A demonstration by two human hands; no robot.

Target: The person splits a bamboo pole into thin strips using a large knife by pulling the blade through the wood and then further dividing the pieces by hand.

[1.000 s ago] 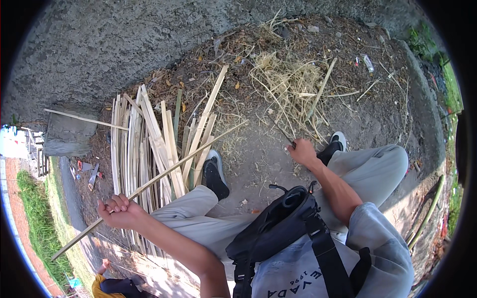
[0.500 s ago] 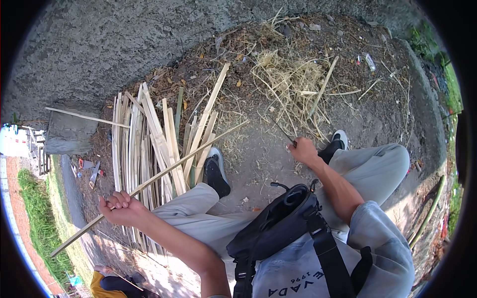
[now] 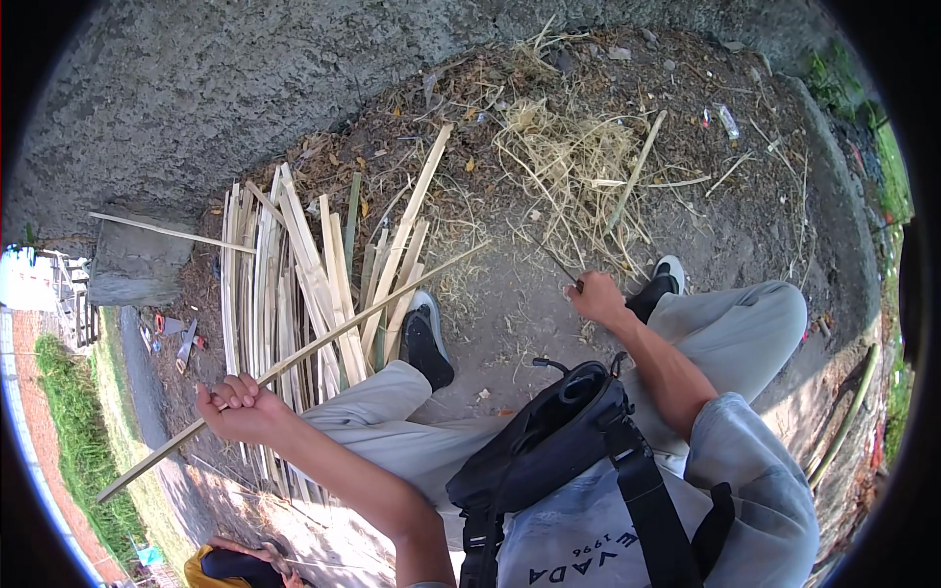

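Observation:
A long, thin bamboo strip (image 3: 392, 298) slants from the lower left up to the middle of the ground. My left hand (image 3: 237, 410) is closed around it near its lower part, over the left thigh. In front of my right knee, my right hand (image 3: 599, 298) grips a knife (image 3: 559, 266) by its handle. Its narrow, dark blade points forward and left, apart from the strip. Most of the handle is hidden in the fist. Beneath and beyond the held strip lies a pile of split bamboo strips (image 3: 312, 284).
A heap of pale shavings (image 3: 573, 162) lies ahead, with a loose bamboo piece (image 3: 637, 174) across it. A rough wall (image 3: 245, 88) bounds the far side. A handsaw (image 3: 186, 343) lies at the left. Another person (image 3: 240, 563) in yellow and dark clothes is at the lower left.
My right hand and the knife have shifted very slightly; the blade tip sits a little lower and to the right. My left hand barely moves. The other person has moved rightward.

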